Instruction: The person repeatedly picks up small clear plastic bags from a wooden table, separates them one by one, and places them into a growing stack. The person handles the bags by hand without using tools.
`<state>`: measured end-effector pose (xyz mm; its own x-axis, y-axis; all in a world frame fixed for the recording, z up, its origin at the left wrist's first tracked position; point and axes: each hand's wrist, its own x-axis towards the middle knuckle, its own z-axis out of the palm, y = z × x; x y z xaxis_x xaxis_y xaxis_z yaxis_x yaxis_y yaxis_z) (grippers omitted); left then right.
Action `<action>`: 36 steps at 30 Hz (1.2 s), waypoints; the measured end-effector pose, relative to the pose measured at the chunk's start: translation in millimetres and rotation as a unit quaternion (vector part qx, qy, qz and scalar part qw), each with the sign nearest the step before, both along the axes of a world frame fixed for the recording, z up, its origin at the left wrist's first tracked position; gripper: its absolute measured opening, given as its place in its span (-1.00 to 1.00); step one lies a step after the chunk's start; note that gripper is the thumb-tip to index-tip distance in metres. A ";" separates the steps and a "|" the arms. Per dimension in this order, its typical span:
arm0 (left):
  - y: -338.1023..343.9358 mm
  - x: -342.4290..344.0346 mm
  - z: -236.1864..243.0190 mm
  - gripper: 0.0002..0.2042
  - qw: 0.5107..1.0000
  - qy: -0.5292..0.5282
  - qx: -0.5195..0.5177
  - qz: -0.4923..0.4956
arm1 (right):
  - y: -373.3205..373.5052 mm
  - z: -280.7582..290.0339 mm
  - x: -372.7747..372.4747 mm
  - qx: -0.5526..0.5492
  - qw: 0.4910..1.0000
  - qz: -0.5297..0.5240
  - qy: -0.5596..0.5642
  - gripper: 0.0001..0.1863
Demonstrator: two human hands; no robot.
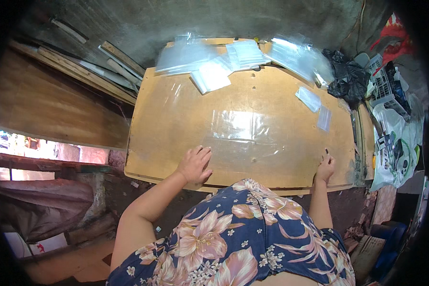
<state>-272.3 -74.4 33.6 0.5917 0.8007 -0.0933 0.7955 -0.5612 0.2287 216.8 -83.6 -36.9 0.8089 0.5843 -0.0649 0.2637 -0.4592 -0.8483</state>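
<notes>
A clear plastic sheet (247,135) lies flat on the wooden table in front of me, glare across its middle. My left hand (195,164) rests palm down at the sheet's near left corner, its fingers stretched out. At the table's right near side, my right hand (325,168) is closed round a small thing with a dark tip (326,151); its kind is too small to make out, and the fingers cover the rest. This hand is apart from the sheet. Two small clear plastic pieces, one paler (308,98) and one bluish (324,118), lie beyond it.
Stacks of clear plastic (188,57) and pale plastic sheets (210,78) line the table's (164,119) far edge. More clear sheets (293,57) lie far right beside a black plastic bag (345,78). A grey basket (383,86) stands past the right edge; wooden boards (81,71) lean at left.
</notes>
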 end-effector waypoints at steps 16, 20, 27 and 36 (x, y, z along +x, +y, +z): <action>46.6 -54.4 10.3 -0.42 0.997 -0.040 -0.030 -0.067 | 10.0 13.4 -71.0 0.162 0.975 -0.013 0.149 -0.84; 56.7 -58.9 9.1 -0.45 0.995 -0.044 -0.045 -0.082 | 28.5 36.2 -124.4 0.193 0.971 0.112 0.085 -0.84; 63.8 -68.5 3.0 -0.46 0.991 -0.038 -0.046 -0.121 | 46.3 69.7 -231.6 0.121 0.920 0.372 -0.040 -0.83; 70.9 -72.2 -3.6 -0.45 0.989 -0.036 -0.022 -0.139 | 68.0 64.8 -304.9 0.031 0.829 0.545 -0.119 -0.83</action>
